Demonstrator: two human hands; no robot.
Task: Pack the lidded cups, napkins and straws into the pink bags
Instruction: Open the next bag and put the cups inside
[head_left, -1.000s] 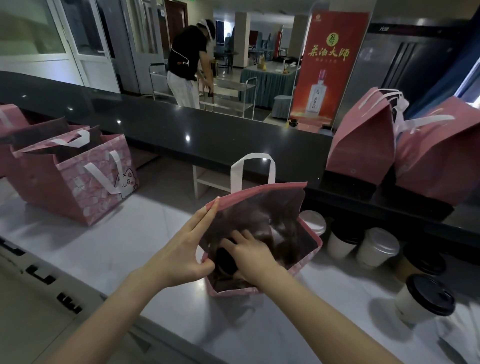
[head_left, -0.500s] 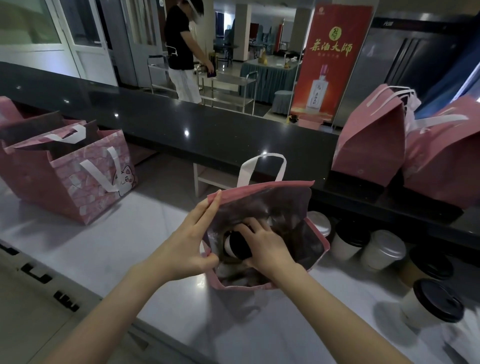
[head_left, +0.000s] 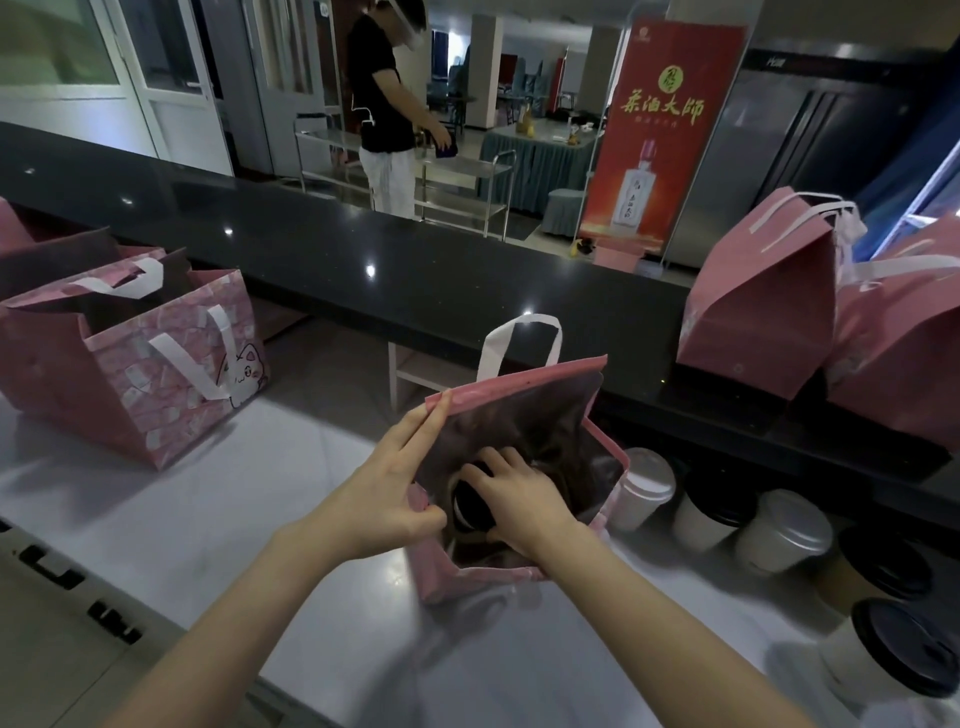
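**A:** Pink bag (head_left: 470, 584) in the middle: which hand has it?

**B:** The left hand (head_left: 395, 488). Its fingers lie straight up along the bag's left edge, and the thumb pinches the fabric against them. The mouth stands open.

**A:** And the right hand (head_left: 511, 501)?

**B:** It is down inside that mouth, just right of the left hand. Its fingers are curled over the top of a black-lidded cup (head_left: 467, 514). The cup is low in the bag, but I cannot tell whether it stands on the bottom.

**A:** Where does the bag sit?

**B:** Upright on the pale bench (head_left: 234, 493), with one white handle (head_left: 519, 338) rising beyond both hands.

**A:** Any other cups?

**B:** A row of lidded cups (head_left: 784, 530) stands on the bench to the right of the right hand. Some lids are white and some black. The nearest, a white-lidded one, is just beside the bag's right wall.

**A:** More bags?

**B:** A patterned pink bag (head_left: 156, 374) stands open on the bench, well to the left of the left hand. Two closed pink bags (head_left: 758, 291) are far off to the right, beyond the cups. They sit side by side on the dark counter (head_left: 415, 270) behind the bench.
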